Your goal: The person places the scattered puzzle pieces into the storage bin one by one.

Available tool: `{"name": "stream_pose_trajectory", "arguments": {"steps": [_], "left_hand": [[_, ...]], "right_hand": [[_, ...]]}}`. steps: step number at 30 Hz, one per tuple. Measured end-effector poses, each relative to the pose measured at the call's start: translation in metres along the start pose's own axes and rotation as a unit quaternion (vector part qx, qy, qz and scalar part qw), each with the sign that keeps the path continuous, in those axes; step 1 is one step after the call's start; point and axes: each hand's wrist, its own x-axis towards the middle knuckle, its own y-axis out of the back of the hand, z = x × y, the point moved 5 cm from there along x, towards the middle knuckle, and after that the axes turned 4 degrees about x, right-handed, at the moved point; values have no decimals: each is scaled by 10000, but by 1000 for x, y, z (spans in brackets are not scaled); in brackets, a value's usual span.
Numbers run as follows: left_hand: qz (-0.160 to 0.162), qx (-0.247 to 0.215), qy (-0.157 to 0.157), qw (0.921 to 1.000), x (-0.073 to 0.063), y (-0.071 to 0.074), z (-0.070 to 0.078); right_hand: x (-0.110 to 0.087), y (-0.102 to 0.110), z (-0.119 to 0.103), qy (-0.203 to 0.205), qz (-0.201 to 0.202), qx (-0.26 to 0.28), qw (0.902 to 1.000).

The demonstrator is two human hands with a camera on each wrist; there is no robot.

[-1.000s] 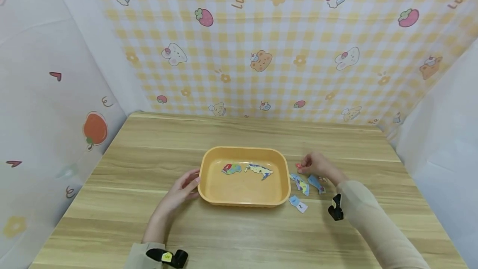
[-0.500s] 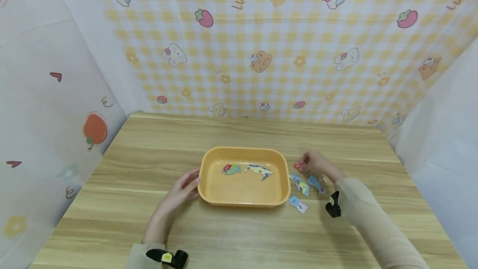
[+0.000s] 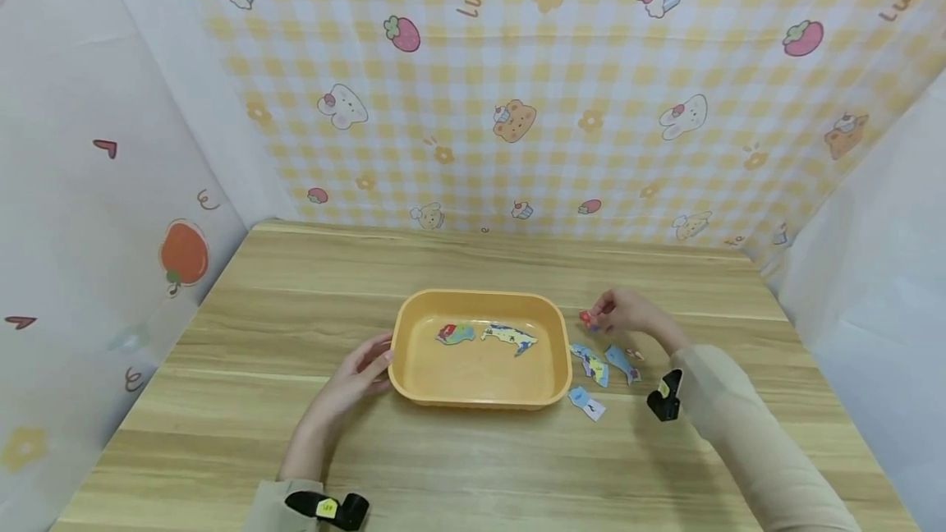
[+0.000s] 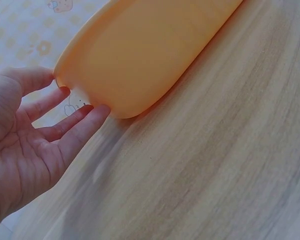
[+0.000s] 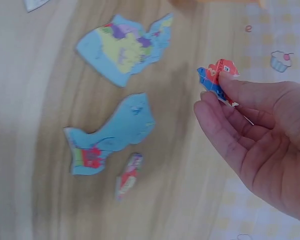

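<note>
My left hand [image 3: 360, 368] grips the left end of a yellow-orange plastic tray [image 3: 476, 376]; in the left wrist view its thumb and fingertips meet the tray's end at the rim. Two map-printed puzzle pieces lie inside, one red, green and blue [image 3: 455, 335], the other mostly cream [image 3: 510, 337]. Right of the tray, my right hand [image 3: 628, 312] pinches a small red and blue puzzle piece [image 5: 225, 66] between thumb and fingers, raised over the table in the right wrist view.
Loose puzzle pieces lie right of the tray: a blue and yellow piece [image 3: 590, 364], a mostly blue piece [image 3: 622, 363], a tiny reddish piece [image 5: 129, 176] and a blue and white piece [image 3: 587, 403]. A checkered cloth [image 3: 443, 105] stands behind the wooden table [image 3: 473, 466].
My right hand has risen a little toward the back with the red and blue piece, which shows more of itself now. The left hand stays at the tray's end.
</note>
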Motion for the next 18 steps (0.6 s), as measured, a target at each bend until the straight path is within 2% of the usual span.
{"name": "stream_pose_trajectory", "arguments": {"steps": [8,18], "left_hand": [[-48,31,-58,10000,0,1,0],[-10,-2,-21,10000,1,0,0]], "right_hand": [[2,11,-23,371,-139,-100,9992],[9,5,-60,433,-292,-265,9983]]}}
